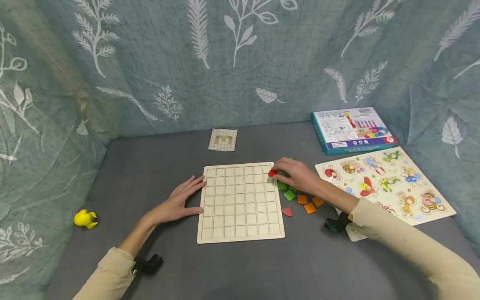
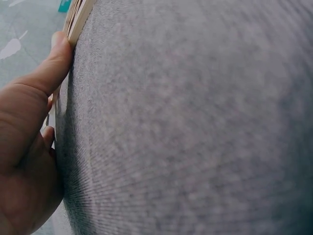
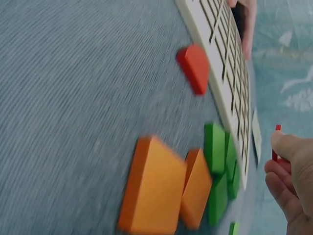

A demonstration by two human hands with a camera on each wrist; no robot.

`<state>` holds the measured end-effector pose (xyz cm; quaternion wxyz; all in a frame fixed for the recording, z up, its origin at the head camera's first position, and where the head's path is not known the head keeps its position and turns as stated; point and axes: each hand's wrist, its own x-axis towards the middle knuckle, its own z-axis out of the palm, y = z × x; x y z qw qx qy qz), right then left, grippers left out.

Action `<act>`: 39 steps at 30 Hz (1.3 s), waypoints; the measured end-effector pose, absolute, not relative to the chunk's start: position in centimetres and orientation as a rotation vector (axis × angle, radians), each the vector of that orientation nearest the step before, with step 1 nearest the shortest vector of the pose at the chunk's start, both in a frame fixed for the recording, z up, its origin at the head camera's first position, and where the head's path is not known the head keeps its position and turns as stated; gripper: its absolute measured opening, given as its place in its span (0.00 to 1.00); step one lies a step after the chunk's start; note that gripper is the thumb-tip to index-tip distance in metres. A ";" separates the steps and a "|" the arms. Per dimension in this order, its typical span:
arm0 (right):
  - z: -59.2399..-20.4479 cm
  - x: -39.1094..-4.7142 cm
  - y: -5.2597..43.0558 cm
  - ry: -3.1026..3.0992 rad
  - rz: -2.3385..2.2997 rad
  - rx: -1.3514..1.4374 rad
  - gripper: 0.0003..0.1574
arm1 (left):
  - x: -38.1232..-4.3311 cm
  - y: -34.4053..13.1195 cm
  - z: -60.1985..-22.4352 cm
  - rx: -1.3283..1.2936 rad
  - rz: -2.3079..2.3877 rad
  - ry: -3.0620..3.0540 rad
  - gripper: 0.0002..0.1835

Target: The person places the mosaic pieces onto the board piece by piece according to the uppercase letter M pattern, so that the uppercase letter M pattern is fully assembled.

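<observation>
A square wooden grid board (image 1: 240, 204) lies flat on the grey table. My left hand (image 1: 181, 198) rests at its left edge, fingers spread and straight, with fingertips and thumb touching the rim. Over the board's upper right corner, my right hand (image 1: 296, 173) pinches a small red piece (image 1: 272, 173) between thumb and fingers; in the right wrist view that red piece (image 3: 275, 142) shows edge-on. Several green square pieces (image 1: 289, 195) lie just below this hand, partly hidden by it. Orange squares (image 1: 309, 208) and another red piece (image 1: 287, 212) with a rounded side lie right of the board.
A small card with a coloured grid pattern (image 1: 223, 139) lies behind the board. At the back right sits a boxed set (image 1: 352, 129), with an insect picture board (image 1: 393, 183) in front of it. A yellow toy duck (image 1: 85, 218) is at the far left.
</observation>
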<state>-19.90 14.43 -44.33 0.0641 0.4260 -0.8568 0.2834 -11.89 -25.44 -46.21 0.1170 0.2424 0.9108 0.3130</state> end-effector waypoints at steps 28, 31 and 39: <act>-43.1 -19.1 11.4 -2.564 0.804 1.380 0.10 | -11.1 -23.7 -46.1 0.600 0.965 2.754 0.42; -43.1 -19.2 11.2 -2.539 0.817 1.376 0.09 | -11.2 -23.7 -46.0 0.573 0.977 2.747 0.41; -43.4 -19.2 10.6 -2.447 0.785 1.408 0.10 | -11.1 -23.8 -46.3 0.548 1.031 2.754 0.36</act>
